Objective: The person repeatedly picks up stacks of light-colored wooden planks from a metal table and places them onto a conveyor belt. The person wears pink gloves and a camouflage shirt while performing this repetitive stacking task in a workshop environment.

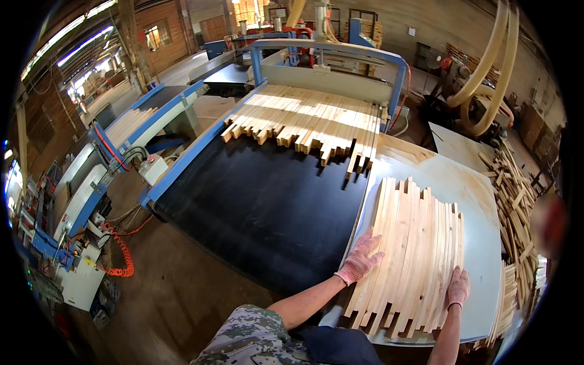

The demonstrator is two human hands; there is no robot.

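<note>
A row of pale wooden strips (413,249), lying side by side with uneven ends, rests on a light blue-grey table board (477,210) in front of me. Against the row's left edge lies my left hand (362,258), in a pinkish knit glove, with its fingers stretched out and apart. My right hand (457,287), gloved alike, lies along the right edge with its fingers extended; part of them is hard to make out. Left of the board, a black conveyor belt (261,194) carries another batch of wooden strips (310,118) at its far end.
A blue frame (328,45) spans the belt's far end. Scrap wood (517,210) is heaped at the right, with a blurred person (547,225) beside it. To the left stand another conveyor (143,115) and a coiled orange hose (125,255). Thick ducts (486,67) hang at the back right.
</note>
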